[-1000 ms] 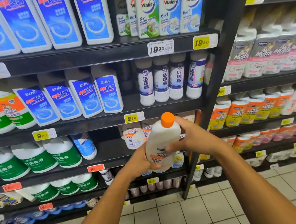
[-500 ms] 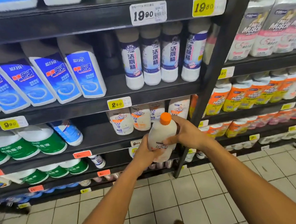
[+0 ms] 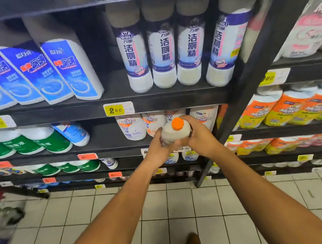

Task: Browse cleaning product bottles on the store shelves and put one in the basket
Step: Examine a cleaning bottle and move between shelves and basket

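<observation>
Store shelves point(image 3: 154, 104) of cleaning bottles are filling the background. Both the left hand point(image 3: 157, 148) and right hand point(image 3: 199, 135) are gripping a white orange-capped bottle point(image 3: 174, 133) in front of them. With no basket showing, dropping it in is seemingly remaining.

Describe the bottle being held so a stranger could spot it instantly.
Start at the black shelf upright right of centre; just left of its lower part, two hands meet. Between them is a white bottle, the only one off the shelves, with a bright orange cap.
</observation>
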{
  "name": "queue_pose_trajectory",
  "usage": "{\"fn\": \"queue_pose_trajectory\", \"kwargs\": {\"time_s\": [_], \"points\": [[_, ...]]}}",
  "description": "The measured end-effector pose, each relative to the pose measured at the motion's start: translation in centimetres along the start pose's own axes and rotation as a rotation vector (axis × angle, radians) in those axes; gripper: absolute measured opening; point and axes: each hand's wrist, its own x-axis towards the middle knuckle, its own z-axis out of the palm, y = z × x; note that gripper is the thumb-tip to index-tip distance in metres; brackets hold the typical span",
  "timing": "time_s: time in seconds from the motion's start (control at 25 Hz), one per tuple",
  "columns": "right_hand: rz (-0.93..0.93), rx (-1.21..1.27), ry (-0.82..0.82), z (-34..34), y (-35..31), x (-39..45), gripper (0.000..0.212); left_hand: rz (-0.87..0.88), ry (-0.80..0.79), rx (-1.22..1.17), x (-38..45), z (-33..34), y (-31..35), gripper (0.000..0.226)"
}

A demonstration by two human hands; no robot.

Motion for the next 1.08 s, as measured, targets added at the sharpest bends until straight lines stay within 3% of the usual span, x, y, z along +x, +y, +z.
{"fn": "queue_pose_trajectory", "kwargs": {"time_s": [0.6,0.8,0.88,1.08], "points": [[0.031,-0.104,-0.079,-0.4,0.1,2.7,0.073,-0.039,-0.014,0.116,0.5,-1.2,-0.1,0.060],[0.151,-0.058,-0.160,0.3,1.0,1.8,0.065,-0.167,-0.041,0.111,-0.9,-1.2,-1.4,0.039],[0.175,-0.005,-0.127,0.1,1.1,1.8,0.059,-0.173,-0.023,0.112,-0.5,-0.8,-1.2,0.032],[0.183,0.083,-0.021,-1.5,-0.4,3.7,0.049,-0.130,0.061,0.127,1.9,-0.1,0.9,0.044]]}}
